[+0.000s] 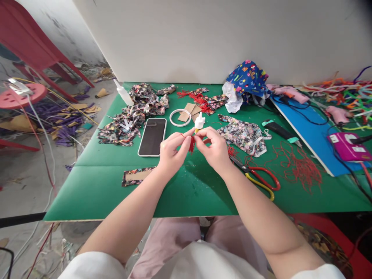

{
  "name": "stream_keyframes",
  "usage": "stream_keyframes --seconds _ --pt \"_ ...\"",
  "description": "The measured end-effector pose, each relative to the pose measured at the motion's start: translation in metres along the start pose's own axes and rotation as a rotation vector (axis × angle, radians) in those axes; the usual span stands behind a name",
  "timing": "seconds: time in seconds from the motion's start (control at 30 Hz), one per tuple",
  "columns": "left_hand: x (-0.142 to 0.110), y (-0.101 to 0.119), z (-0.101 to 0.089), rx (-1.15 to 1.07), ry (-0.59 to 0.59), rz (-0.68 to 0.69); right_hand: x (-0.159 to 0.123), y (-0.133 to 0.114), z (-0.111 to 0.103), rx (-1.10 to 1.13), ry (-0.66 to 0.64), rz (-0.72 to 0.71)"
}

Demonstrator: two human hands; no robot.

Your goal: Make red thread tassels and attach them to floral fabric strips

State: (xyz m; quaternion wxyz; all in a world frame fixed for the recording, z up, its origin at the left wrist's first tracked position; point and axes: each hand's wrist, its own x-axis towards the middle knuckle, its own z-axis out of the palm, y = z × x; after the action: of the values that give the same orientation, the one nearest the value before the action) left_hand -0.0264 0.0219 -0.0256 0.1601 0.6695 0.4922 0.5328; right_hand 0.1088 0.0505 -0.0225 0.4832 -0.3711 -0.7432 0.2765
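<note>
My left hand [175, 149] and my right hand [211, 145] meet over the middle of the green table. Between their fingertips hangs a small red thread tassel [192, 144], pinched by both. Just beyond the fingers stands a white glue bottle [200, 121] with a yellow part low down. A phone [152, 137] lies left of my left hand. Below that hand is a fabric-edged cardboard strip [136, 176]. Scissors with red and yellow handles [261, 179] lie beside my right forearm. Floral fabric [245, 133] spreads past my right hand.
Crumpled floral cloth [148, 100] and another white bottle [124, 94] are at the back left. A tape ring [180, 117] lies behind my hands. Right: loose red threads [303, 166], a utility knife [280, 131], glue guns [338, 114], a purple power box [350, 147] and cables.
</note>
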Motion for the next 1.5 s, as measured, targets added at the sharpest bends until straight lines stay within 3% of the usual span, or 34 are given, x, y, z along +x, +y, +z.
stream_keyframes --seconds 0.17,0.33,0.77,1.1,1.5 --pt "0.001 0.001 0.001 -0.115 0.089 -0.170 -0.001 0.001 0.000 -0.085 0.027 -0.058" --pt "0.002 0.000 0.001 -0.210 0.078 -0.236 -0.002 0.005 0.000 -0.188 0.047 -0.146" --pt "0.005 -0.002 -0.002 -0.168 0.057 -0.159 -0.001 0.009 -0.001 -0.321 0.052 -0.218" --pt "0.010 -0.004 -0.010 0.164 -0.022 0.005 0.000 0.010 -0.002 -0.354 0.006 -0.197" --pt "0.015 -0.008 -0.018 0.264 -0.194 -0.028 0.001 0.013 -0.001 -0.334 -0.048 -0.145"
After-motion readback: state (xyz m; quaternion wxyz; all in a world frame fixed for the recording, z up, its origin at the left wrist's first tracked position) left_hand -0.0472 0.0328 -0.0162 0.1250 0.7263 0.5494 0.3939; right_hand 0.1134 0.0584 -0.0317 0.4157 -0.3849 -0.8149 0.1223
